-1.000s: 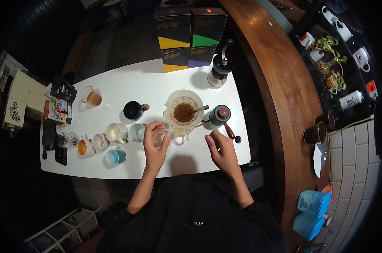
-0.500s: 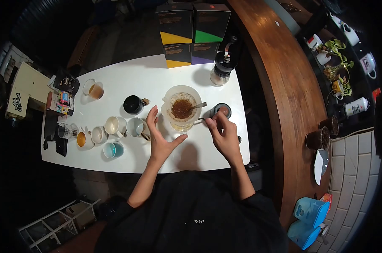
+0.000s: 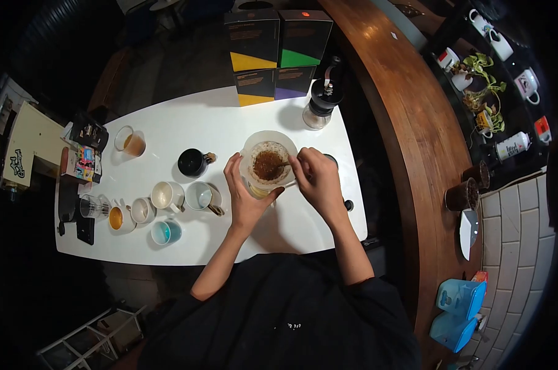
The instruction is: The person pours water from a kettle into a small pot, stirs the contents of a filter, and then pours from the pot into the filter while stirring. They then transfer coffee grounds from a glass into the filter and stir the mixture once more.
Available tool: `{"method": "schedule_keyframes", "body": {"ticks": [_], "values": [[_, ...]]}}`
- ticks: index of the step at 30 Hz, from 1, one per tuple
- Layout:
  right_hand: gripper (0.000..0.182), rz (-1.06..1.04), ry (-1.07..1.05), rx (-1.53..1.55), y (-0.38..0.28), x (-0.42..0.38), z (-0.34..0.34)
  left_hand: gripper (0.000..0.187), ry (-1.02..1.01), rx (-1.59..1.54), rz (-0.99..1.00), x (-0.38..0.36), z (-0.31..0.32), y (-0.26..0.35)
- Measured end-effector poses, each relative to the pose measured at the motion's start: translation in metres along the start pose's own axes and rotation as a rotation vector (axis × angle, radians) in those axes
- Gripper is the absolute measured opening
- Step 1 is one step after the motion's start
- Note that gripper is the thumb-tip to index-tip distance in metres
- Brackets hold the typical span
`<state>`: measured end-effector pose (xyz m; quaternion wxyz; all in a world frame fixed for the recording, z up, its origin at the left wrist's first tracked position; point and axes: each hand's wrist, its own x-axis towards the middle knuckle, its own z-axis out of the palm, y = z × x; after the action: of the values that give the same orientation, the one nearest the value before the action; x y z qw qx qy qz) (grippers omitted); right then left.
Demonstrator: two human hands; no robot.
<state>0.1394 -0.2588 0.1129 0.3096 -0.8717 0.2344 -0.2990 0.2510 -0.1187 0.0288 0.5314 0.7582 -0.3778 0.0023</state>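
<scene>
A coffee dripper (image 3: pixel 273 137) with a pale paper filter stands on a glass server (image 3: pixel 258 192), mostly hidden beneath it. Wet brown coffee grounds (image 3: pixel 266 166) fill the bottom of the filter. My left hand (image 3: pixel 247 202) curves round the dripper's near left side, fingers at the wall and thumb across the front. Pinched in my right hand (image 3: pixel 319 182) is a spoon (image 3: pixel 284 164), its bowl down in the grounds. Behind that hand, a dark round container (image 3: pixel 332 160) is mostly covered.
Left of my hands stand several cups, among them a black mug (image 3: pixel 192 163), a clear glass cup (image 3: pixel 199 196) and a blue-tinted cup (image 3: pixel 166 232). A hand grinder (image 3: pixel 320 106) and stacked dark boxes (image 3: pixel 254 43) stand at the back. A wooden counter (image 3: pixel 402 123) runs along the right.
My right hand has moved left from beside the dark container and taken hold of the spoon. My left hand has closed in on the dripper. The view has shifted slightly.
</scene>
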Motion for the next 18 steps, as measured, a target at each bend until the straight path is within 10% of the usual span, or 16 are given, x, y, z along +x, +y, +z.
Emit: {"method": "schedule_keyframes", "body": {"ticks": [18], "values": [[0.016,-0.210,-0.034,-0.193,-0.012,-0.013,0.000,0.113,-0.046,-0.275,-0.065,0.012,0.007,-0.001]]}}
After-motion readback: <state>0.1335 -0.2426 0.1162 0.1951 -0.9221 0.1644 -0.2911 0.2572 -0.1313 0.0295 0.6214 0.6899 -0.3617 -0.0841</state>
